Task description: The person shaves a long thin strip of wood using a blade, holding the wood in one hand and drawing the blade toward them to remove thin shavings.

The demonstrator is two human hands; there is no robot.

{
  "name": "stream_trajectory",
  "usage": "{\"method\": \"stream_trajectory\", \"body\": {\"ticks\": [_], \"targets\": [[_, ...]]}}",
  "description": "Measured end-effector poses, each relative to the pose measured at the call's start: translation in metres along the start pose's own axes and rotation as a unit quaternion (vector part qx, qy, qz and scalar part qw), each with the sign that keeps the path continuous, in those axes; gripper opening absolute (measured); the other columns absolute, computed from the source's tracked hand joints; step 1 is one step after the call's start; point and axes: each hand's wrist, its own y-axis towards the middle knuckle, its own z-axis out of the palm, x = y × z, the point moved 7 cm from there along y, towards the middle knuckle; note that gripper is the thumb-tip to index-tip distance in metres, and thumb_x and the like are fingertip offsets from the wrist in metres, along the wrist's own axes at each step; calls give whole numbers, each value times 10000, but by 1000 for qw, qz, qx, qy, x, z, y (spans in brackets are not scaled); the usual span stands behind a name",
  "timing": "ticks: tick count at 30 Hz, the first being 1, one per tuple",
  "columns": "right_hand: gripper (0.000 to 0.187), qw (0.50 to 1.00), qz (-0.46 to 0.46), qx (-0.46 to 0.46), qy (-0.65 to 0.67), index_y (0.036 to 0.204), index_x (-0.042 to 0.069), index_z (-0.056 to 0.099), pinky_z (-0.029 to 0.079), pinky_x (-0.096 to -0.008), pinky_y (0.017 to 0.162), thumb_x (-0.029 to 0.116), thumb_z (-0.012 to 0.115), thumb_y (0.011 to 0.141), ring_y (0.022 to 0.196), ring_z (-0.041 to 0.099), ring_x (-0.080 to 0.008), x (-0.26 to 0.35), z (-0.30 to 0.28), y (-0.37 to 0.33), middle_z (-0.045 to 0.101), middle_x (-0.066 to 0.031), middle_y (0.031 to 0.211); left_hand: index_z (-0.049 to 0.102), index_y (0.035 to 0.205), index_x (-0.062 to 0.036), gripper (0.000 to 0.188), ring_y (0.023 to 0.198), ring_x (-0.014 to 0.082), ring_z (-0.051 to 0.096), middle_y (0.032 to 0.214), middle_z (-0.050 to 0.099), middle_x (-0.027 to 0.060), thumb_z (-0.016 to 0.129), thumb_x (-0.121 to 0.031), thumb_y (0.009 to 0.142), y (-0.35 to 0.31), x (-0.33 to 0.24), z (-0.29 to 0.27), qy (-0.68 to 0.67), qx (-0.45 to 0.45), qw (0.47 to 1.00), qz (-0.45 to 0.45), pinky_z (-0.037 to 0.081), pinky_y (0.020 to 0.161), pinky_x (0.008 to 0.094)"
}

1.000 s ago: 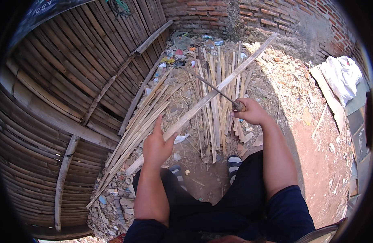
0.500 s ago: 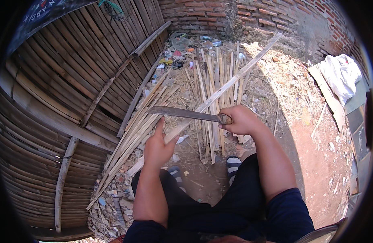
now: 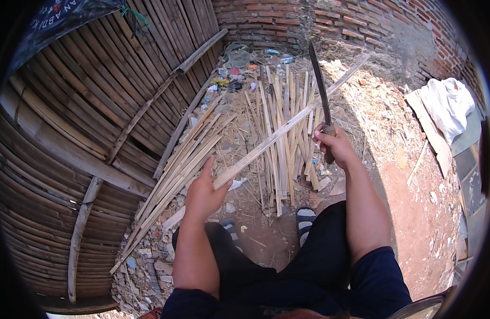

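Observation:
My right hand (image 3: 338, 147) is closed around the handle of a machete (image 3: 322, 90). Its dark blade points up and away from me, tipped slightly left, beyond the strip's right side. In my left hand (image 3: 205, 192) is a long, pale wooden strip (image 3: 266, 142), gripped near its lower part with the index finger stretched out. The strip slants from lower left to upper right, and its near end shows below my left wrist. Blade and strip overlap in the picture, but I cannot tell whether they touch.
Beneath the strip lies a bundle of thin sticks (image 3: 282, 170). Another stick pile (image 3: 176, 186) lies along the bamboo wall (image 3: 122, 85) on the left. A brick wall (image 3: 261, 24) closes off the back. Rubble and litter cover the ground. White cloth (image 3: 447, 106) lies at the right.
The machete has swung from lying across the strip to pointing upward, as my right hand moved right. The strip's far end has dipped slightly; my left hand still grips it.

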Motion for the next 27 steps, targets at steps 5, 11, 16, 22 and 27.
{"method": "stream_trajectory", "body": {"ticks": [5,11,16,22,27], "targets": [[208,999,7,4,41,1088,97,644,465,-271,616,214,782,988,658,561,-108,1,2,1,613,17,852,394,1669,-107,949,941,427,759,1025,762,273,851,-354,876,-1,-3,3,22,27,999,-1,582,858,468],[288,997,5,8,70,1092,102,652,460,-287,648,261,833,936,713,573,-118,1,3,-1,600,9,868,409,1666,-146,940,985,446,755,1043,754,302,866,-330,866,-2,-5,4,9,44,999,-10,577,900,473],[230,993,-21,39,114,1077,91,654,467,-279,660,213,805,954,708,564,-113,7,6,-3,692,-18,1008,412,1665,-148,933,965,438,753,1025,754,276,860,-340,870,-5,-11,0,37,65,997,-24,577,876,470],[218,992,-31,45,115,1099,67,681,480,-277,670,194,794,962,702,565,-109,22,15,-11,733,-29,1091,403,1666,-124,948,960,419,750,1026,748,261,859,-363,869,-8,-1,2,76,53,996,6,571,866,471],[298,991,-33,39,124,1188,36,704,478,-275,644,206,800,964,679,566,-111,26,20,-13,723,-25,1036,451,1631,-92,937,934,397,729,985,726,194,888,-316,833,-10,-2,0,80,34,996,-4,561,849,469]]}}
